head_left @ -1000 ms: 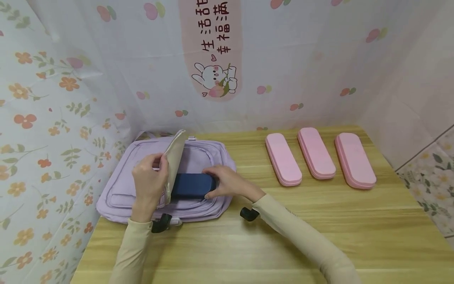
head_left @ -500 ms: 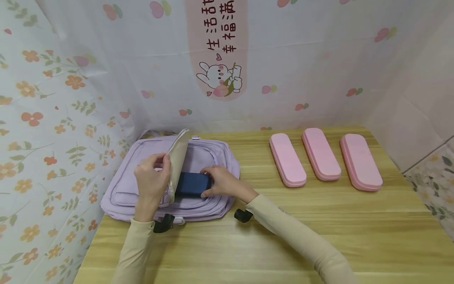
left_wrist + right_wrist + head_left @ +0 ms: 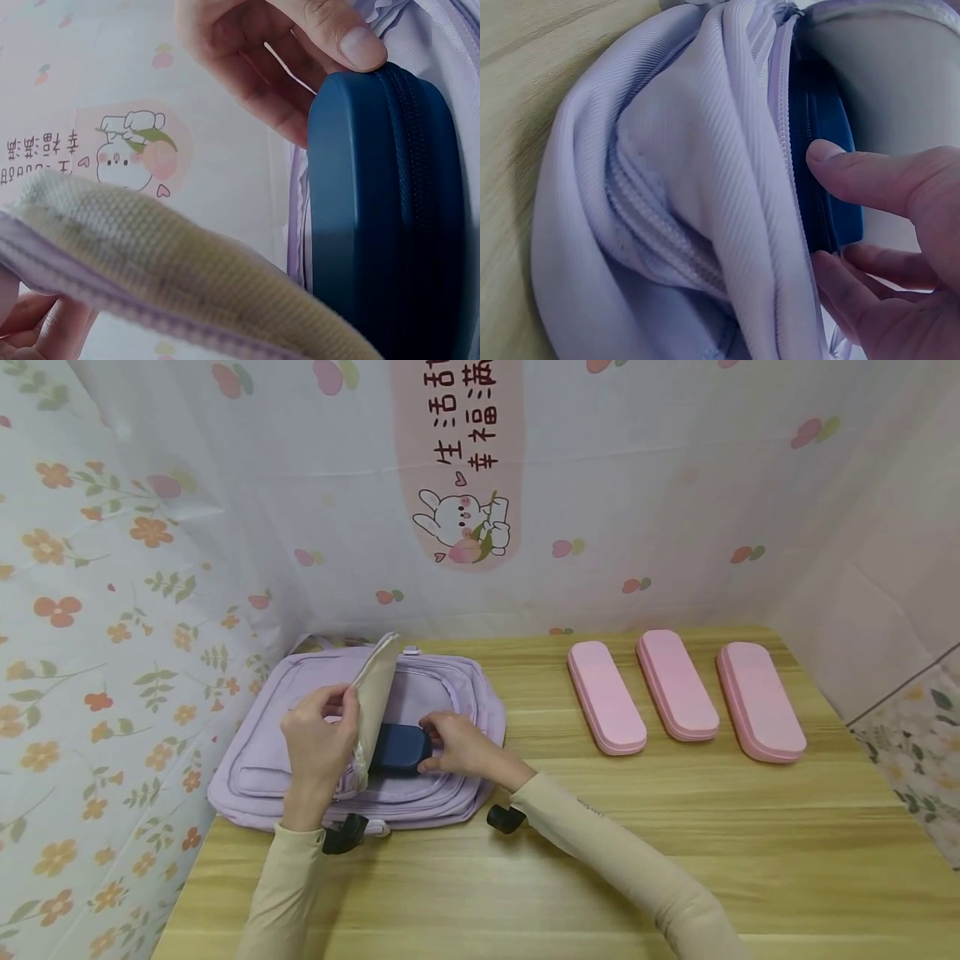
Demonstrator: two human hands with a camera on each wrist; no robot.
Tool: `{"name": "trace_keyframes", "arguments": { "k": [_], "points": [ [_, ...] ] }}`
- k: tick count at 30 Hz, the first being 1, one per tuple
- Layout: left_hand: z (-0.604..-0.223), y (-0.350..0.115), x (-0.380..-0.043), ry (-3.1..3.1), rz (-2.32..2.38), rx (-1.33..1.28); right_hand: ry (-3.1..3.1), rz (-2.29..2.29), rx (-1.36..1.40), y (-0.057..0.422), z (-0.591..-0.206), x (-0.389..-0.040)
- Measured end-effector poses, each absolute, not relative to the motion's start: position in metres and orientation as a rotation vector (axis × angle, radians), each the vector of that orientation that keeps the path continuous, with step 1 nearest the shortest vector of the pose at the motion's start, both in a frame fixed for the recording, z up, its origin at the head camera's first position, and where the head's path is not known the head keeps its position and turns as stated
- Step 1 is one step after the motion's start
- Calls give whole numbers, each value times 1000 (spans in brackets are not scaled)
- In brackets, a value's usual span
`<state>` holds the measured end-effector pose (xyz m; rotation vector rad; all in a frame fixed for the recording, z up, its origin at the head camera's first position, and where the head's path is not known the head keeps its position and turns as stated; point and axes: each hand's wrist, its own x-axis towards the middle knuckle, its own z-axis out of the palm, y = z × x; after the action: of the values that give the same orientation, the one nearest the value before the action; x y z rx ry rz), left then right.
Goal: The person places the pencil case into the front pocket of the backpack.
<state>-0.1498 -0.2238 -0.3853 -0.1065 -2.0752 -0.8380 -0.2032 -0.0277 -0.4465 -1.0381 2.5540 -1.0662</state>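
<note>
A lilac backpack (image 3: 258,727) lies on its back on the table, its front pocket unzipped. My left hand (image 3: 318,739) pinches the edge of the pocket flap (image 3: 381,685) and holds it raised, its beige lining showing. A dark blue zippered pencil case (image 3: 403,748) lies partly under the flap, its left end hidden in the pocket. My right hand (image 3: 465,745) grips its right end, thumb on the near side and fingers on the far side. In the left wrist view the thumb rests by the zip of the case (image 3: 349,187).
Three pink pencil cases, the left one (image 3: 607,697), the middle one (image 3: 677,685) and the right one (image 3: 761,702), lie apart on the right of the wooden table (image 3: 570,877). A patterned curtain (image 3: 600,485) hangs behind the table, and a floral one (image 3: 112,693) on the left.
My right hand has moved left, sliding the blue pencil case deeper under the flap, so less of it shows. The left hand holds the flap up much as before.
</note>
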Motion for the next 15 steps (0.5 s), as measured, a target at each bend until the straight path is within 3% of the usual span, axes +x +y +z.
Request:
{"name": "trace_keyframes", "arguments": {
  "k": [15],
  "points": [
    [-389, -224, -152, -2098, -848, -93, 2750, -1001, -1230, 18, -440, -192]
  ]
}}
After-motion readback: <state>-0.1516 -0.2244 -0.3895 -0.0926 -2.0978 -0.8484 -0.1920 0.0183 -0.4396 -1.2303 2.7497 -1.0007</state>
